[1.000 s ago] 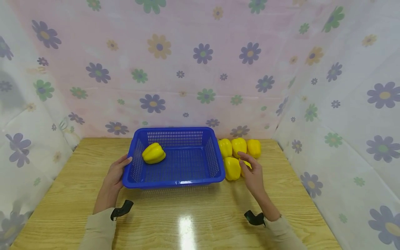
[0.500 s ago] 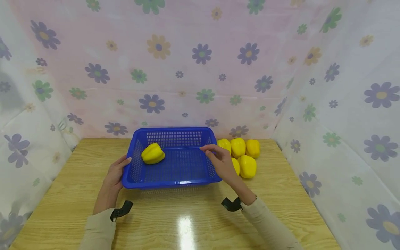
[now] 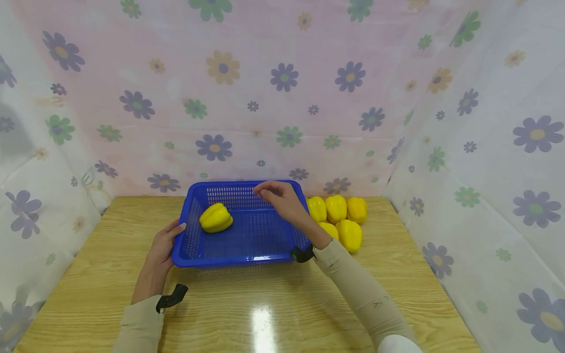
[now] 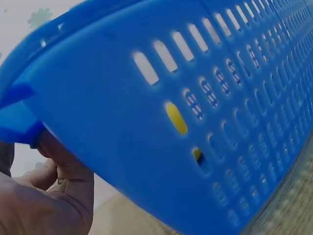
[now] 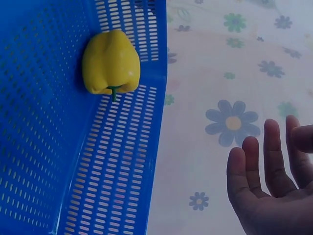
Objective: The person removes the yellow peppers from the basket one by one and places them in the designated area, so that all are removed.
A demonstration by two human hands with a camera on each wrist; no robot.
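Observation:
A blue slotted plastic basket [image 3: 244, 261] stands on the table in the head view, one yellow bell pepper [image 3: 216, 218] lying in its left part. My left hand [image 3: 161, 247] grips the basket's left rim, and the left wrist view has its thumb and fingers [image 4: 45, 175] up under the lip. Over the basket's back right part hovers my right hand [image 3: 287, 202], holding nothing. Its fingers [image 5: 275, 169] are spread and loosely bent in the right wrist view. The green stem of the bell pepper [image 5: 111, 61] faces the near side there.
Several more yellow bell peppers [image 3: 336, 208] sit in two rows against the basket's right side, partly behind my right forearm. A flowered cloth [image 3: 238, 108] hangs behind and along both sides of the wooden table [image 3: 212, 314].
My right hand has moved left and up from the peppers on the right to above the basket. The left hand and the pepper inside have stayed in place.

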